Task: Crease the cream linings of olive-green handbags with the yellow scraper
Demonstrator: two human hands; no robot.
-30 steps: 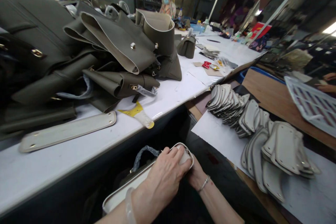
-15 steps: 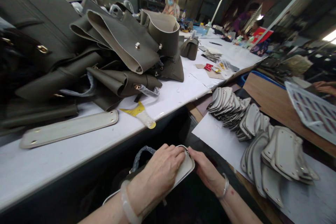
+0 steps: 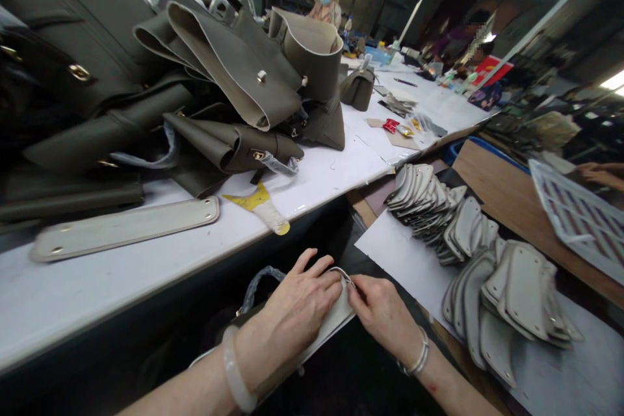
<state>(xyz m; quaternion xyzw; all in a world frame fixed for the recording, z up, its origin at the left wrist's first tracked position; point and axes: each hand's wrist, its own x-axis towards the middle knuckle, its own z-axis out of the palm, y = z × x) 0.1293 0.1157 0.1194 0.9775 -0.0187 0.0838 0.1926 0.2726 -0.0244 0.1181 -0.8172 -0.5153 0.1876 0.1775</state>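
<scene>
On my lap lies a dark olive leather bag, mostly hidden under my arms, with a plastic-wrapped handle (image 3: 258, 285) sticking out on its far side. A pale, round-cornered panel (image 3: 340, 316) lies along the bag. My left hand (image 3: 307, 302) rests across this panel, some fingers bent over its far edge while others lift away. At the corner, my right hand (image 3: 383, 305) pinches the rim between thumb and fingers. Whether the panel is joined to the bag is hidden by my hands.
Olive bags (image 3: 234, 65) are heaped on the white table (image 3: 336, 172) at left. A long pale strip with metal studs (image 3: 131, 227) and a yellow-white piece (image 3: 263, 208) lie near its edge. Stacked pale panels (image 3: 529, 286) sit at right. People work farther back.
My right hand has turned inward and closed tighter on the panel's corner. Some fingers of my left hand have lifted and straightened. The view has shifted slightly.
</scene>
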